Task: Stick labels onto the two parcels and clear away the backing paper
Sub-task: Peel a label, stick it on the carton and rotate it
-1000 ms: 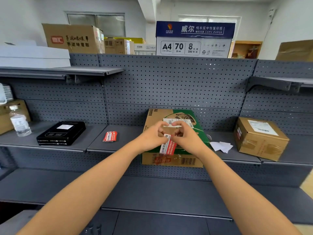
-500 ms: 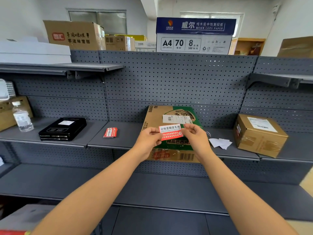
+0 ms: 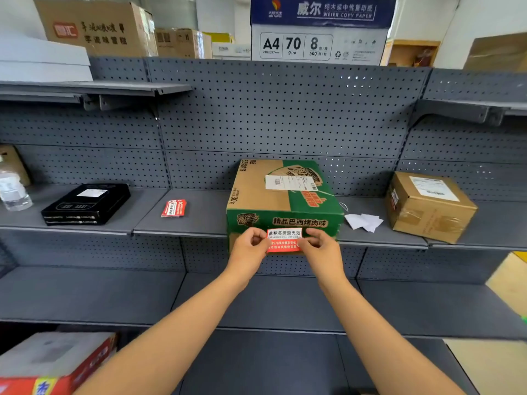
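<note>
On shelf [image 3: 205,218]: green carton [image 3: 256,192], red label [image 3: 284,240] at its front face, left hand [image 3: 248,249] and right hand [image 3: 322,248] each pinching one end. Brown parcel [image 3: 427,212] rightward; white backing scraps [image 3: 363,222] between both.

Your green parcel [image 3: 285,201] is matt printed cardboard, the label [image 3: 284,240] glossy paper, the shelf [image 3: 199,215] matt painted metal.

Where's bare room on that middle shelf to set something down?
Bare patches: between black box and red label stack, and between that stack and green parcel. Crowded: backing paper scraps fill the gap toward the brown parcel.
</note>
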Demonstrator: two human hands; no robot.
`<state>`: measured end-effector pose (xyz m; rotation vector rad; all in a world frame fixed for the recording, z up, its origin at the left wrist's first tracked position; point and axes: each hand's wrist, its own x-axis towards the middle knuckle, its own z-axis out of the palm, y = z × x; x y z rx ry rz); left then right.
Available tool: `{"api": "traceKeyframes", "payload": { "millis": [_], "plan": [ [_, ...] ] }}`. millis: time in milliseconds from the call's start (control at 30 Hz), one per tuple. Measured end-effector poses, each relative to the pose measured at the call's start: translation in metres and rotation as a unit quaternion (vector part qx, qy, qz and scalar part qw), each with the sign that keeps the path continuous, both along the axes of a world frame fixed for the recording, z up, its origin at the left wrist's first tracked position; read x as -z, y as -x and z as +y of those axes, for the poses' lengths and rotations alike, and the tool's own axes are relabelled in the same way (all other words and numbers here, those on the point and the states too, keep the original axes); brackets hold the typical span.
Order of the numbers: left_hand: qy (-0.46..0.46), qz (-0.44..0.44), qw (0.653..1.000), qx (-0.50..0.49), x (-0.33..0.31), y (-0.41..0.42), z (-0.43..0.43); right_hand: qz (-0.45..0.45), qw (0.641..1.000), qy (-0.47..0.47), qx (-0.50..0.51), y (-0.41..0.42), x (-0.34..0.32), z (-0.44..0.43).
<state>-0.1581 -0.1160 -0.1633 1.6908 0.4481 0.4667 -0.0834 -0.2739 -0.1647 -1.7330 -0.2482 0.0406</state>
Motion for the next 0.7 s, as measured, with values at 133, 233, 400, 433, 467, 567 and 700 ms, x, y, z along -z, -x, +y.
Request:
{"api": "traceKeyframes", "payload": {
  "millis": [133, 233, 400, 433, 467, 567, 700],
  "plan": [
    [-0.008, 0.008, 1.0, -0.011, 0.015, -0.003, 0.0, 0.014, 1.0, -0.012, 0.019, -0.001, 0.016, 0.004],
    [-0.001, 0.009, 1.0, -0.019, 0.023, -0.007, -0.001, 0.004, 0.999, -0.024, 0.037, -0.003, 0.023, 0.006],
    [-0.001, -0.007, 0.998, -0.061, 0.029, -0.015, -0.005, -0.024, 0.998, -0.025, 0.06, -0.006, 0.029, 0.011],
    [0.001, -0.013, 0.997, -0.07, 0.028, -0.018, -0.006, -0.029, 0.997, -0.028, 0.065, -0.007, 0.028, 0.012],
    [0.005, -0.018, 0.997, -0.079, 0.028, -0.02, -0.007, -0.034, 0.997, -0.028, 0.069, -0.008, 0.028, 0.014],
    [0.01, -0.028, 0.994, -0.103, 0.028, -0.026, -0.009, -0.044, 0.996, -0.026, 0.079, -0.011, 0.028, 0.017],
    [0.008, -0.025, 0.992, -0.123, 0.029, -0.034, -0.009, -0.053, 0.994, -0.025, 0.091, -0.015, 0.029, 0.02]
  ]
}}
